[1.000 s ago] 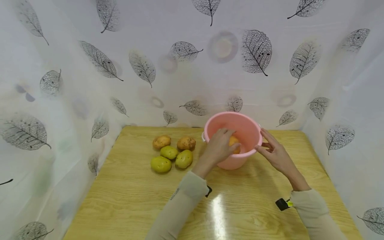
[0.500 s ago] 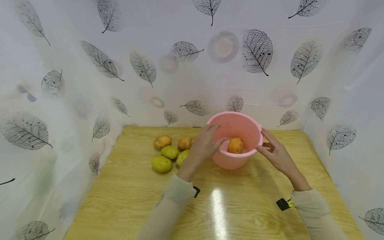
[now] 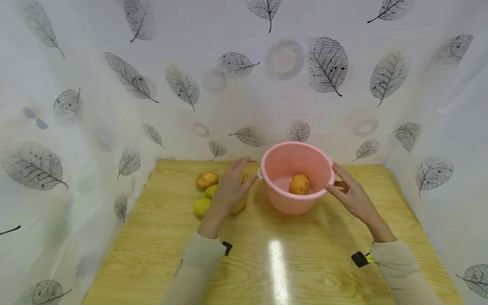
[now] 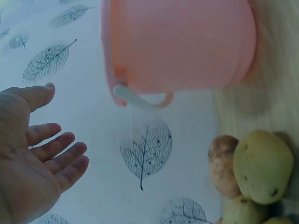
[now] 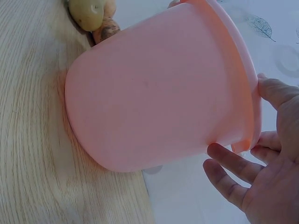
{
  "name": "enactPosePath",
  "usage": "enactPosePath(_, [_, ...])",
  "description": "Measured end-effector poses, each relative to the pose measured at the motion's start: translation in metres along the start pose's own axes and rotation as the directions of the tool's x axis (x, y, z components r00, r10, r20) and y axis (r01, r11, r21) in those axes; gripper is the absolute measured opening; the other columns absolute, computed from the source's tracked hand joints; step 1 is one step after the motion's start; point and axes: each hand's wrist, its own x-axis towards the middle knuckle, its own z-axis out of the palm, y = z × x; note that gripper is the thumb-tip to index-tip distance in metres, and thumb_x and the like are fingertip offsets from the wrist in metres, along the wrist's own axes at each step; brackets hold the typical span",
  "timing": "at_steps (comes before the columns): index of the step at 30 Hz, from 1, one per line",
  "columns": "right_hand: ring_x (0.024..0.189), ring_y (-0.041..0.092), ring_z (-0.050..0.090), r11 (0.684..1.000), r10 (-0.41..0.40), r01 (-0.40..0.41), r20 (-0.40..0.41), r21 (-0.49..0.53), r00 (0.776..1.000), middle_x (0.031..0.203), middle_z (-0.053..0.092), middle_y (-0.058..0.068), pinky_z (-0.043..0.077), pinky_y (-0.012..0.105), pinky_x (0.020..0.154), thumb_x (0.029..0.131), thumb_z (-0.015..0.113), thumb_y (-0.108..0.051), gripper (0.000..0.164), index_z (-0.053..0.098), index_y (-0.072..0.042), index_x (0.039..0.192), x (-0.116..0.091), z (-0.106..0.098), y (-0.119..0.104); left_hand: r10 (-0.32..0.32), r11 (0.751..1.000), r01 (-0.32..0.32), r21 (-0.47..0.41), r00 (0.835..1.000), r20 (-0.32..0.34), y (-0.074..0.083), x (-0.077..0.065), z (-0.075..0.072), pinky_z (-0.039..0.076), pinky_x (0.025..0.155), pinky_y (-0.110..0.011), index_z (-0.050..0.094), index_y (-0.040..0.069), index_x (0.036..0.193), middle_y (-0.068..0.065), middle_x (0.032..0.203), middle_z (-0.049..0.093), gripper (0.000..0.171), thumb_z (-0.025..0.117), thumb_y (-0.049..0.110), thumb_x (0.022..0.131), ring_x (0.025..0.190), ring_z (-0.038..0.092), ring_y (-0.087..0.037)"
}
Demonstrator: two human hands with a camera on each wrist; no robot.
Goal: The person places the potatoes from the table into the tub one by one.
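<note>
A pink bucket [image 3: 293, 205] stands upright on the table, with one brown potato [image 3: 300, 184] inside. My right hand [image 3: 352, 199] holds the bucket at the right side of its rim; in the right wrist view the thumb touches the rim and other fingers lie along the outer wall below it. To the left of the bucket, my left hand [image 3: 226, 190] is above a group of potatoes, partly hiding them. It holds nothing, its fingers loosely extended. A brown potato [image 3: 207, 180] and a green-yellow potato [image 3: 201, 207] show beside it.
The wooden table [image 3: 152, 254] lies beneath everything. A white curtain [image 3: 183, 127] with leaf prints encloses the back and sides, close behind the bucket. The bucket's white handle [image 4: 140, 100] hangs by its rim in the left wrist view.
My left hand has come out of the bucket and moved left over the potatoes, leaving a brown potato inside. My right hand has stayed at the rim.
</note>
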Motion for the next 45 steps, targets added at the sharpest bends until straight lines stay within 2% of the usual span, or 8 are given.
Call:
enactPosePath(12, [0.119, -0.001, 0.059, 1.000, 0.013, -0.013, -0.001, -0.011, 1.000, 0.169, 0.020, 0.018, 0.049, 0.008, 0.086, 0.103, 0.065, -0.011, 0.073, 0.026, -0.011, 0.164, 0.000, -0.001, 0.000, -0.095, 0.995, 0.096, 0.013, 0.995, -0.038, -0.037, -0.031, -0.020, 0.036, 0.118, -0.053, 0.047, 0.001, 0.152, -0.019, 0.155, 0.046, 0.061, 0.066, 0.033, 0.103, 0.144, 0.042, -0.037])
enactPosePath(19, [0.124, 0.036, 0.061, 1.000, 0.019, -0.019, -0.005, -0.009, 1.000, 0.169, 0.020, 0.017, 0.049, 0.009, 0.086, 0.103, 0.065, -0.011, 0.073, 0.026, -0.011, 0.164, 0.000, 0.000, 0.000, -0.150, 0.989, 0.150, -0.001, 0.988, -0.023, -0.054, -0.048, -0.017, 0.040, 0.114, -0.056, 0.046, 0.002, 0.153, -0.020, 0.154, 0.045, 0.061, 0.067, 0.030, 0.103, 0.141, 0.045, -0.038])
enactPosePath(23, [0.123, 0.039, 0.060, 1.000, 0.019, -0.019, -0.008, -0.011, 1.000, 0.169, 0.021, 0.016, 0.049, 0.009, 0.086, 0.103, 0.065, -0.011, 0.073, 0.026, -0.011, 0.164, 0.000, 0.000, 0.000, -0.157, 0.988, 0.157, 0.001, 0.987, -0.026, -0.063, -0.054, -0.013, 0.040, 0.114, -0.056, 0.046, 0.002, 0.152, -0.021, 0.153, 0.046, 0.061, 0.068, 0.028, 0.102, 0.140, 0.045, -0.039])
enactPosePath(27, [0.121, 0.022, 0.063, 1.000, 0.015, -0.015, -0.007, -0.019, 1.000, 0.169, 0.021, 0.017, 0.049, 0.009, 0.086, 0.103, 0.066, -0.011, 0.073, 0.027, -0.011, 0.164, 0.000, 0.000, 0.000, -0.155, 0.988, 0.155, -0.006, 0.987, -0.031, -0.073, -0.060, -0.004, 0.041, 0.113, -0.056, 0.047, -0.003, 0.150, -0.023, 0.150, 0.048, 0.060, 0.069, 0.026, 0.102, 0.138, 0.048, -0.040])
enactPosePath(31, [0.120, 0.014, 0.062, 1.000, 0.018, -0.018, -0.007, -0.021, 1.000, 0.169, 0.021, 0.018, 0.049, 0.008, 0.086, 0.103, 0.066, -0.012, 0.073, 0.027, -0.011, 0.164, 0.000, 0.000, -0.001, -0.219, 0.976, 0.219, -0.017, 0.976, -0.001, -0.082, -0.066, 0.007, 0.042, 0.112, -0.056, 0.048, -0.003, 0.149, -0.022, 0.150, 0.049, 0.060, 0.069, 0.027, 0.102, 0.138, 0.048, -0.040])
enactPosePath(36, [0.121, 0.015, 0.062, 0.999, 0.029, -0.029, -0.003, -0.022, 1.000, 0.169, 0.020, 0.016, 0.049, 0.008, 0.086, 0.103, 0.066, -0.013, 0.073, 0.026, -0.012, 0.165, 0.000, -0.001, -0.001, -0.261, 0.965, 0.261, -0.018, 0.965, 0.003, -0.091, -0.073, 0.021, 0.041, 0.114, -0.054, 0.051, -0.002, 0.147, -0.022, 0.148, 0.052, 0.057, 0.070, 0.027, 0.101, 0.137, 0.049, -0.039])
enactPosePath(42, [0.122, 0.035, 0.061, 0.999, 0.034, -0.035, -0.006, -0.034, 0.999, 0.169, 0.021, 0.017, 0.048, 0.007, 0.086, 0.103, 0.065, -0.013, 0.073, 0.025, -0.012, 0.165, 0.001, -0.001, 0.000, -0.240, 0.970, 0.239, -0.048, 0.971, -0.011, -0.099, -0.079, 0.036, 0.039, 0.114, -0.056, 0.054, -0.006, 0.143, -0.026, 0.146, 0.053, 0.054, 0.071, 0.022, 0.100, 0.136, 0.049, -0.043])
enactPosePath(45, [0.122, 0.026, 0.063, 0.999, 0.031, -0.031, -0.005, -0.027, 1.000, 0.169, 0.021, 0.017, 0.048, 0.008, 0.086, 0.103, 0.065, -0.013, 0.073, 0.025, -0.013, 0.165, 0.001, -0.001, 0.001, -0.246, 0.968, 0.245, -0.053, 0.969, -0.002, -0.101, -0.081, 0.042, 0.039, 0.114, -0.056, 0.053, -0.006, 0.144, -0.026, 0.145, 0.053, 0.054, 0.072, 0.019, 0.099, 0.136, 0.049, -0.043])
